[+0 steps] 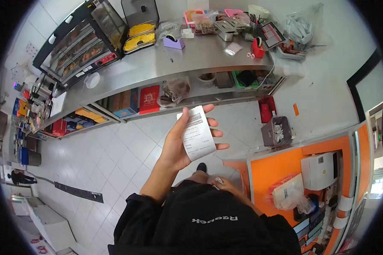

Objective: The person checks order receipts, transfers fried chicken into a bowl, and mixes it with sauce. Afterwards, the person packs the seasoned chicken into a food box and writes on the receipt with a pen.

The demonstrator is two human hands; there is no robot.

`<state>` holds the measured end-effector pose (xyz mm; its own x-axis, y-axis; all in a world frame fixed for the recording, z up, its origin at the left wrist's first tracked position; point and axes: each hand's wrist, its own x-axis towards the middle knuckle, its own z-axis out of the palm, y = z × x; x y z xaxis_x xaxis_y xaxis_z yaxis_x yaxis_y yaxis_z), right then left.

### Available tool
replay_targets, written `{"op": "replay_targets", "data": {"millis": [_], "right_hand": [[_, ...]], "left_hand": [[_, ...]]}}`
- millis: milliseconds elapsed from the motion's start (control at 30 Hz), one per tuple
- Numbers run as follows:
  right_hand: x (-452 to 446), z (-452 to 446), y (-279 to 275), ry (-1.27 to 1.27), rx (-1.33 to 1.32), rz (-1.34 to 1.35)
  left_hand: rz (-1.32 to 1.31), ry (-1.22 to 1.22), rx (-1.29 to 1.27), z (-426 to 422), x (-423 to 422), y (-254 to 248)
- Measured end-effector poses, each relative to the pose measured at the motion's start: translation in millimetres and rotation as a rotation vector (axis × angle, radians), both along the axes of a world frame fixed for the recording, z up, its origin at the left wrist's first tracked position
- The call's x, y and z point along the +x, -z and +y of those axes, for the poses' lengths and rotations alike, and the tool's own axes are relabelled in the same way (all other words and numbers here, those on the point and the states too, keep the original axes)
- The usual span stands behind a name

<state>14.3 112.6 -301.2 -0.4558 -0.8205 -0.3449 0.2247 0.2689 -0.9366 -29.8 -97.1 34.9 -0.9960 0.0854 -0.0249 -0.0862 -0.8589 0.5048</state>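
A printed white paper receipt (198, 138) lies across the palm of my left hand (173, 144), held up in front of me. The thumb presses on its left edge, and the other fingertips show past its right edge. The printing faces me, with dark bands near the top and smaller lines below. My right hand (229, 187) is low, close to my body and beside the orange counter. Its fingers are curled around a small whitish-grey object (219, 181) that is too small to name.
A long steel counter (144, 63) runs ahead, bearing a glass food warmer (78, 44), yellow food trays (139, 41), a purple tape dispenser (173, 43) and a red tape dispenser (258, 48). A waste bin (276, 131) stands right. The orange counter (264, 187) holds a white machine (319, 171).
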Motion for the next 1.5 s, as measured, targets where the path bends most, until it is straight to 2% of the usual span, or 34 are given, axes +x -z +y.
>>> {"op": "replay_targets", "data": {"millis": [33,67,100,167,267,333,433,467,567,667,733,800,833,867,933,1033,1133,1233,1333,1400,1433,1500], "right_hand": [[-7,15,-9,-0.085,0.083,-0.001],[-11,39,-21,-0.015,0.107,-0.168],[-15,31,-33,0.055,0.081,-0.333],[-33,29,-36,0.077,0.003,-0.447],[-61,24,-44,0.033,-0.077,-0.291],[-77,12,-83,0.14,-0.012,-0.141],[-113,20,-39,0.427,-0.075,-0.247],[-130,11,-59,0.705,-0.133,-0.431],[-198,26,-62,1.123,-0.079,-0.451],[-258,64,-50,1.29,-0.006,0.044],[-300,103,-38,1.386,0.173,0.651],[-332,143,-77,1.578,0.32,0.869],[-350,166,-84,1.648,0.477,1.048],[-365,188,-90,1.683,0.505,1.026],[-407,248,-96,1.404,0.907,1.257],[-417,279,-39,1.312,1.453,1.028],[-416,293,-29,1.523,1.302,0.836],[-399,285,-28,1.436,1.157,0.94],[-394,259,-27,1.301,1.0,0.921],[-395,229,-31,1.231,0.796,0.768],[-399,213,-29,1.148,0.738,0.798],[-410,156,-30,0.946,0.552,0.89]], "left_hand": [[0.01,-0.009,0.046,0,-5,5],[0.022,0.003,0.091,9,-11,17],[0.006,0.008,0.095,2,-18,20],[-0.017,0.018,0.103,-6,-38,24],[-0.089,0.026,0.138,-14,-72,28],[-0.14,0.027,0.132,-14,-94,31],[-0.205,0.037,0.133,-16,-134,39],[-0.216,0.057,0.137,-16,-150,43],[-0.215,0.104,0.08,-22,-196,61],[-0.323,0.067,-0.012,-28,-235,78],[-0.377,0.058,-0.026,-35,-259,92],[-0.452,0.028,-0.021,-39,-276,107],[-0.46,0.052,-0.031,-37,-285,113],[-0.471,0.071,-0.042,-36,-292,117],[-0.449,0.146,-0.042,-36,-309,122],[-0.448,0.144,-0.039,-44,-319,127],[-0.42,0.09,-0.03,-58,-322,136],[-0.475,0.057,-0.028,-69,-323,152],[-0.562,0.057,-0.014,-68,-328,149],[-0.481,0.128,0.004,-69,-327,149],[-0.425,0.142,-0.031,-69,-326,147],[-0.414,0.137,0.137,-71,-318,144]]}}
